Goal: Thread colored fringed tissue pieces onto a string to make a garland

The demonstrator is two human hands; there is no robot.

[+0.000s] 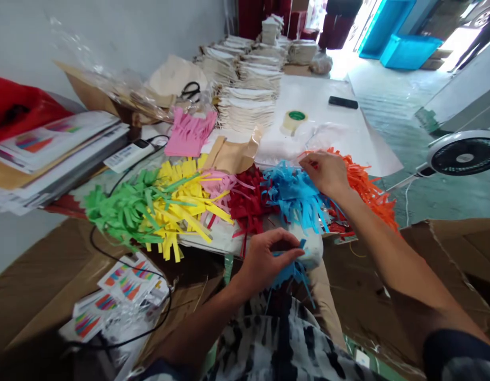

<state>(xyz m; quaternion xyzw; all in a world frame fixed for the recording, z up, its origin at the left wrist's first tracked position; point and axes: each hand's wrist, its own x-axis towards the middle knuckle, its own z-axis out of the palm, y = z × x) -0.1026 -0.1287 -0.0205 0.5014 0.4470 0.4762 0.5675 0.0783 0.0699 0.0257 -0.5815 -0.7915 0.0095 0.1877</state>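
Note:
My left hand (pixel 271 255) is closed in a pinch on a blue paper tassel (pixel 290 272), whose cut strips hang down over my lap. Over the table, my right hand (pixel 326 170) has its fingers drawn together between the pile of blue tassels (pixel 295 190) and the orange tassels (pixel 362 182). What its fingertips hold, if anything, is too small to make out. To the left of the blue pile lie dark red tassels (pixel 251 203), a few pink tassels (pixel 217 182), yellow tassels (pixel 181 196) and green tassels (pixel 124 203).
Behind the tassels are a brown paper piece (pixel 231 155), fringed pink paper (pixel 190 132), a tape roll (pixel 295 120), a dark phone-like object (pixel 343 102), scissors (pixel 190 91) and stacked paper bundles (pixel 247 106). A fan (pixel 465 157) stands right; printed cards (pixel 128 280) lie in a carton below left.

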